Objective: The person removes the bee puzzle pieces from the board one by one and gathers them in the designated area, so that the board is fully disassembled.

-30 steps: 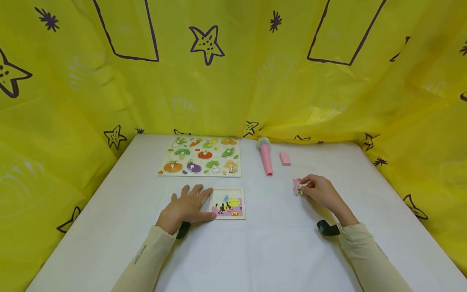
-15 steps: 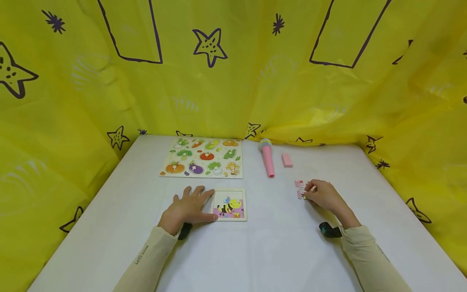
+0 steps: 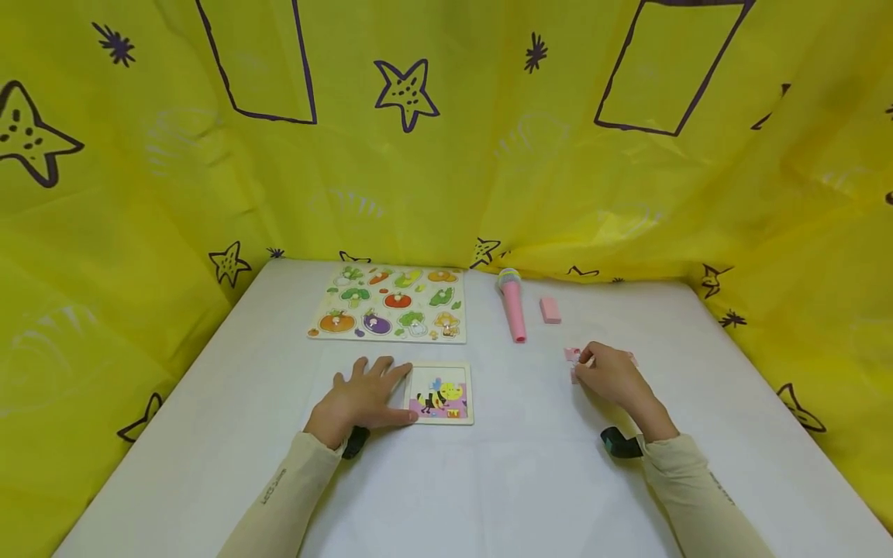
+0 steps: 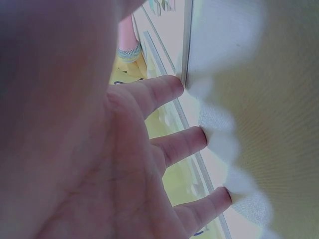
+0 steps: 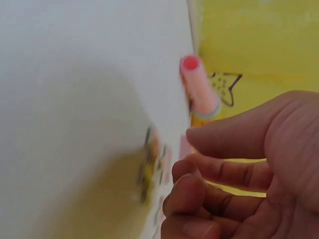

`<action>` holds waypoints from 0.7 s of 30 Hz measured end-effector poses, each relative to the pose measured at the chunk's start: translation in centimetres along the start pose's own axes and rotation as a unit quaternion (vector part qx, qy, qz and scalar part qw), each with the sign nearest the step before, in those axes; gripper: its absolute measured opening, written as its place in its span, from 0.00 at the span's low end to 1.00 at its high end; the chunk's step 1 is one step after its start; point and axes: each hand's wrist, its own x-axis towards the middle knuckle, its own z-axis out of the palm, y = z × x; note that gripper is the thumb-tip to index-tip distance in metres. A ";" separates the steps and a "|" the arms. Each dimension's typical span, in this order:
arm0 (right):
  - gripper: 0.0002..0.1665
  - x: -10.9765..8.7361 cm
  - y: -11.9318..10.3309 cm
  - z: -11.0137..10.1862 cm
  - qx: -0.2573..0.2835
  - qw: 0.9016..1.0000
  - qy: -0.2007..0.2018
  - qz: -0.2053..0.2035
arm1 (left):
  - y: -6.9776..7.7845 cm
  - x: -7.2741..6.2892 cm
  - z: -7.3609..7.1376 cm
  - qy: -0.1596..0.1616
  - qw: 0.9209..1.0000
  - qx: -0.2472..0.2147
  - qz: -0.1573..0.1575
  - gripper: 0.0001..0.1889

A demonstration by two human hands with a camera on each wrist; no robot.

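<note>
My left hand (image 3: 363, 399) lies spread at the left side of a small wooden puzzle tray (image 3: 470, 394), its index finger and thumb touching the tray's left corners. Inside the tray, pieces form a yellow-and-black bee picture (image 3: 436, 401); a pale bare area shows at upper left. In the left wrist view, fingers (image 4: 179, 142) stretch straight to the tabletop. Over small pink puzzle pieces (image 3: 571, 354) at right hovers my right hand (image 3: 612, 381), fingers loosely bent. The right wrist view shows nothing between thumb and fingertips; a blurred puzzle piece (image 5: 146, 169) is just beyond them. The hand partly hides the pieces.
A vegetable knob puzzle board (image 3: 387, 304) lies at the back left. Beside it are a pink toy microphone (image 3: 512, 308) and a pink block (image 3: 550, 310). A yellow curtain (image 3: 432, 178) surrounds the white table (image 3: 446, 496) at the back and sides.
My right hand has shifted slightly left over the pieces, and a pink piece now shows beyond its right side. The left hand stays on the tray. The head view has tilted slightly.
</note>
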 end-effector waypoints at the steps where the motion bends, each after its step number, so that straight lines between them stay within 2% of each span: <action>1: 0.10 0.0 -0.5 0.2 0.005 1.000 0.002 -0.010 | 0.0 0.0 0.0 -0.001 1.000 0.001 0.001 0.46; 10: 0.07 0.5 -6.2 2.4 0.043 0.992 -0.002 -0.115 | -0.3 0.2 0.1 -0.001 1.000 0.005 -0.002 0.47; 21: 0.09 1.9 -12.3 6.3 0.072 0.973 -0.071 -0.206 | -0.4 0.4 0.3 -0.001 1.000 0.011 -0.004 0.47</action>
